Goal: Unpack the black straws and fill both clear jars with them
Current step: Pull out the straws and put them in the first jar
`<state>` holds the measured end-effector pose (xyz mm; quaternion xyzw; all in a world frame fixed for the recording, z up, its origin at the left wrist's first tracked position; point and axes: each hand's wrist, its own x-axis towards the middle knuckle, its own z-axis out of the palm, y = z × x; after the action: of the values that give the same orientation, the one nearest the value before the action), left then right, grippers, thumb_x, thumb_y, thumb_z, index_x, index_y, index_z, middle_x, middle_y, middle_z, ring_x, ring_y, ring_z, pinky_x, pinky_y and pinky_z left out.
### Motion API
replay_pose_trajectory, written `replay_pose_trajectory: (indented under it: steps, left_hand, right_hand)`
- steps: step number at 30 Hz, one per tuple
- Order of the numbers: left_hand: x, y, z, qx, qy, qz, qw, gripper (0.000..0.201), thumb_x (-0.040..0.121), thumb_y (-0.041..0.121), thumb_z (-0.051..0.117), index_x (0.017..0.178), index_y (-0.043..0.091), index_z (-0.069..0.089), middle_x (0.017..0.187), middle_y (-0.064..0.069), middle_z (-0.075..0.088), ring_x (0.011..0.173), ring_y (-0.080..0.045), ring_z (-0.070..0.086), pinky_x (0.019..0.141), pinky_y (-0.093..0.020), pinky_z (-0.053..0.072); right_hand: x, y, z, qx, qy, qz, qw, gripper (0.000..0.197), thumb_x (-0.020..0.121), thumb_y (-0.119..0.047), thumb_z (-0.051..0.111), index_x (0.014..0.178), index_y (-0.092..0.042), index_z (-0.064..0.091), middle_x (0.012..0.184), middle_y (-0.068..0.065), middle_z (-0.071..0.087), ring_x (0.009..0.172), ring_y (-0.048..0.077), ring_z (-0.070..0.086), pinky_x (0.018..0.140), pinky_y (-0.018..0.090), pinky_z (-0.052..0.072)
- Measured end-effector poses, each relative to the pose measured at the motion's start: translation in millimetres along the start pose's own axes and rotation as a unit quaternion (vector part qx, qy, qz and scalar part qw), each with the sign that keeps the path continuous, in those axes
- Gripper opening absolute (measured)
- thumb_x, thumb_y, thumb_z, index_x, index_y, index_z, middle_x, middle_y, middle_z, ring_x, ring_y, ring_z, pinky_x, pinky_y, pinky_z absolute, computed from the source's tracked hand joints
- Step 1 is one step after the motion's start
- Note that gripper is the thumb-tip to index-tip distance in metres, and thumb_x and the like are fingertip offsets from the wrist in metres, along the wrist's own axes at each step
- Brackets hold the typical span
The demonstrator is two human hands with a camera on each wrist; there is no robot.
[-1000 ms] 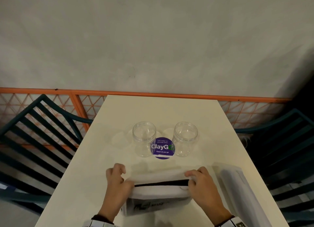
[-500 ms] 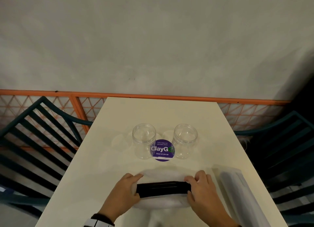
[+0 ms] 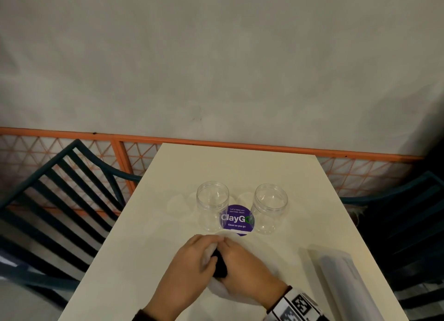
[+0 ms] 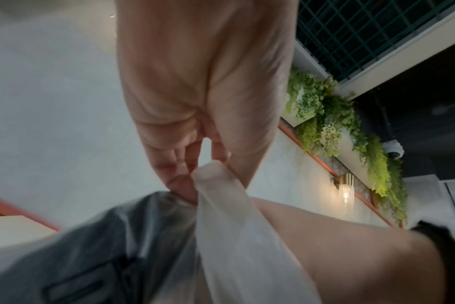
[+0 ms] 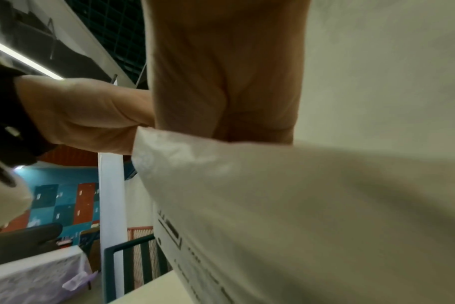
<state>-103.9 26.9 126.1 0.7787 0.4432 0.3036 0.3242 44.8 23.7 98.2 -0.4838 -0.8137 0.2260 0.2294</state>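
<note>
Two clear jars, the left jar (image 3: pixel 212 205) and the right jar (image 3: pixel 270 207), stand upright and open with nothing inside at mid-table. In front of them my two hands meet over a white plastic straw packet (image 3: pixel 217 288) whose black straws (image 3: pixel 219 265) show between them. My left hand (image 3: pixel 211 247) pinches the packet's thin plastic (image 4: pixel 213 174) between thumb and fingers. My right hand (image 3: pixel 229 247) wraps over the black bundle and the packet (image 5: pixel 273 205), which carries black print. Most of the packet is hidden under my hands.
A round purple sticker (image 3: pixel 237 221) lies on the cream table (image 3: pixel 168 200) between the jars. A second long white packet (image 3: pixel 341 280) lies near the right edge. Dark slatted chairs (image 3: pixel 60 200) flank the table, and an orange railing (image 3: pixel 216 144) runs behind it.
My hands held the packet crosswise by its two ends. They have come together at the table's middle, and the black bundle now points away from me between them.
</note>
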Motion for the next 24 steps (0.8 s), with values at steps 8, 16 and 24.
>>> replay_pose_trajectory:
  steps: [8,16,24]
  left_hand:
    - [-13.7,-32.1,-44.1,-0.049,0.021,-0.086,0.995,0.066,0.060,0.063,0.065,0.122,0.050,0.045,0.131,0.033,0.037,0.122,0.008,0.038,0.094,-0.013,0.038]
    - [-6.9,-38.0,-22.7,-0.209,0.033,-0.157,0.965,0.041,0.072,-0.004,0.071,0.093,0.030,0.071,0.093,0.011,0.076,0.083,-0.010,0.071,0.078,-0.018,0.052]
    - [-10.5,-54.4,-0.7,-0.280,0.090,-0.164,0.942,0.015,0.068,-0.001,0.075,0.059,0.007,0.067,0.063,-0.013,0.062,0.065,-0.021,0.054,0.068,-0.029,0.047]
  right_hand:
    - [-24.6,21.5,-26.2,0.185,0.054,0.128,0.973,0.025,0.082,-0.015,0.057,0.103,-0.028,0.057,0.104,-0.003,0.063,0.096,0.008,0.059,0.088,0.030,0.051]
    - [-42.1,38.5,-17.0,0.325,0.068,0.195,0.923,0.065,0.063,-0.073,0.062,0.112,-0.030,0.060,0.106,0.003,0.071,0.101,0.018,0.065,0.091,0.037,0.051]
    - [-49.8,49.7,-26.0,0.124,0.030,0.232,0.964,0.026,0.084,-0.025,0.058,0.106,-0.011,0.062,0.101,0.009,0.070,0.090,0.022,0.065,0.083,0.031,0.053]
